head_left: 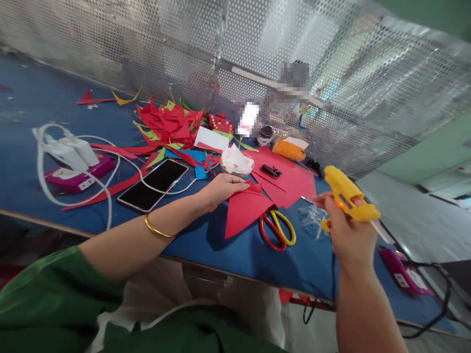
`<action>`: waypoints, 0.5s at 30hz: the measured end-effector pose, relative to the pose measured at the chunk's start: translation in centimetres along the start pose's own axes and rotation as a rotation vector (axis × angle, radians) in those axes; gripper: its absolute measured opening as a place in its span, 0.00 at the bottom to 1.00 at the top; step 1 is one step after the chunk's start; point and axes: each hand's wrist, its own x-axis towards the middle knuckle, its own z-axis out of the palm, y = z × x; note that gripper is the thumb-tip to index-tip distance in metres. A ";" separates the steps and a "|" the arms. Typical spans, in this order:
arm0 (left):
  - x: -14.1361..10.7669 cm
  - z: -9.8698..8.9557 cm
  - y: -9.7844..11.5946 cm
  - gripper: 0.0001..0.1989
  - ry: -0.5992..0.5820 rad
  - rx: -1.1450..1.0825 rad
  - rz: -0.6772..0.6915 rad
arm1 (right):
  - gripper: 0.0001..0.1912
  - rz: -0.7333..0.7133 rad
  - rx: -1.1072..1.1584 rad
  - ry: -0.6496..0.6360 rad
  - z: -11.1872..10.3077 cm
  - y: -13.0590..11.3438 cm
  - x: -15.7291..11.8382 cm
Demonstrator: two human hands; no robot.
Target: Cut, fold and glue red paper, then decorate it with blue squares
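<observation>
The left hand (221, 191) pinched a folded red sheet (243, 210) between thumb and fingers, over the blue table (309, 267) beside the scissors (279, 230); one sharp corner pointed toward the person. The right hand (348, 235) was wrapped around a yellow glue gun (346, 191), its long axis slanting from the rear glue stick (382, 231) forward and leftward.

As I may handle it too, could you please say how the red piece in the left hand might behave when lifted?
The red piece is probably light, as it looks thin. It seems fairly stiff: its edges run straight beyond the left hand. It may crease easily, given what looks like a folded flap.
</observation>
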 end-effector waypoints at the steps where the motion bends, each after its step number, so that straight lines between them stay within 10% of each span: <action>1: 0.0 0.0 0.0 0.06 0.000 -0.002 0.001 | 0.11 0.019 0.142 -0.049 1.0 -1.1 -0.1; 6: 0.3 -0.3 0.0 0.03 0.006 -0.036 -0.023 | 0.09 -0.118 0.290 -0.496 4.9 -3.2 -0.2; 15: 0.6 -0.3 0.0 0.04 0.082 -0.098 -0.128 | 0.05 -0.382 0.057 -0.412 4.9 -0.2 -0.6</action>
